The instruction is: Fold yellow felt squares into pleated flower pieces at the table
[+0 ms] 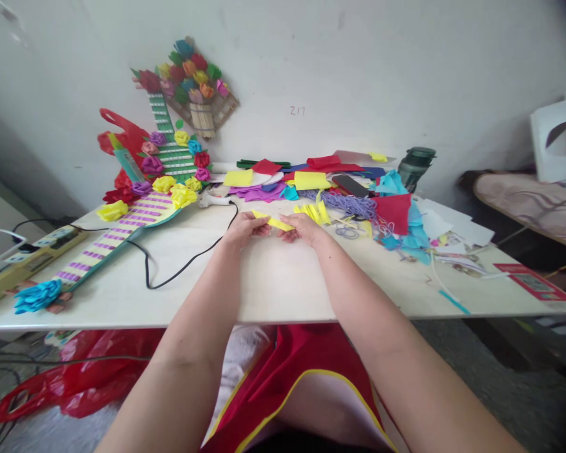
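A short yellow strip, crepe paper by its look point(277, 223), stretches between my two hands just above the white table point(283, 283). My left hand point(248, 228) pinches its left end, and my right hand point(302, 228) grips the right end, fingers curled beneath. Right behind my right hand lies a bunch of folded yellow paper pieces point(312, 212). Past them are flat yellow squares point(311, 181), red paper point(393, 212) and a tangle of purple yarn point(349, 204).
At left lies a guitar-shaped craft piece with paper flowers point(132, 217). A glue gun point(214, 201) trails a black cord across the table. A power strip point(33, 258) runs along the left edge. A dark green bottle point(416, 168) and phone point(351, 186) are at the back right.
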A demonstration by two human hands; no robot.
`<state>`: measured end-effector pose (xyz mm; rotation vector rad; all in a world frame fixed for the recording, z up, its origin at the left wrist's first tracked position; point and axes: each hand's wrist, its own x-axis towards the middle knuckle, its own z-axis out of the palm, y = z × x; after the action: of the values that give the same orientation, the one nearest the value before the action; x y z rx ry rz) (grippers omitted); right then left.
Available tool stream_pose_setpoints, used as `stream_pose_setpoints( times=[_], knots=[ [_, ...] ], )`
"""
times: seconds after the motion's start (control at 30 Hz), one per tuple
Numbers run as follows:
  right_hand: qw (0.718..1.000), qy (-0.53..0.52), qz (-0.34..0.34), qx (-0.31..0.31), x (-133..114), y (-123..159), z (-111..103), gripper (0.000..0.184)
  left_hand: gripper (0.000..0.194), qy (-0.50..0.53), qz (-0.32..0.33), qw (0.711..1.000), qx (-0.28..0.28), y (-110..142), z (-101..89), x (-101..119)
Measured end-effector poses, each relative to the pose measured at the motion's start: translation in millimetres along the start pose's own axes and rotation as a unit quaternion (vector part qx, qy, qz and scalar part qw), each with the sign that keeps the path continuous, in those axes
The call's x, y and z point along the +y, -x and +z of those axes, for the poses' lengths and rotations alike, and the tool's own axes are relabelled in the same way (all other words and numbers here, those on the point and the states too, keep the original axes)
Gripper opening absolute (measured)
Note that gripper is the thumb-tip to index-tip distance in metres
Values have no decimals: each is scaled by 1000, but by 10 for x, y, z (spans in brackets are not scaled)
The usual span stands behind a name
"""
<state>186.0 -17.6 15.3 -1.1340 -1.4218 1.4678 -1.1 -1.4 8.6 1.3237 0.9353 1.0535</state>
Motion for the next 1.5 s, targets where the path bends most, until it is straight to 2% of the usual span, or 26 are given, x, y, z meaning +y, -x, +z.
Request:
stream_pose_setpoints(
  times=[0.1,0.4,0.6,0.7,0.83,0.9,0.97,1.07,1.17,1.33,1.5],
  knots=[
    [999,38,-17,-15,35,-22,38,27,33,-21,-2,1000,-12,11,34,3],
    [993,78,-84,22,31,-26,91,26,34,-36,-9,999,-26,-9,74,-45],
    [987,137,-71,46,-26,32,157,25,33,-63,15,998,-19,2,96,-28],
    [975,201,-63,67,-2,-3,177,25,31,-100,27,995,-3,-1,130,-24],
    [946,303,-81,85,63,-83,174,28,32,-170,25,984,36,-38,170,-52],
    [949,290,-82,94,79,-98,169,27,33,-175,23,983,55,-55,173,-69],
    [964,237,-78,89,74,-89,168,24,34,-155,28,986,63,-60,161,-79],
    [986,143,-63,53,51,-56,171,23,35,-107,45,991,59,-49,132,-81],
    [994,89,-51,24,40,-47,173,23,35,-74,55,995,50,-30,119,-71],
    [993,87,-57,47,43,-61,186,25,33,-69,55,995,35,-13,147,-56],
    [994,84,-54,45,31,-52,219,28,29,-105,93,989,51,-30,130,-79]
  ],
)
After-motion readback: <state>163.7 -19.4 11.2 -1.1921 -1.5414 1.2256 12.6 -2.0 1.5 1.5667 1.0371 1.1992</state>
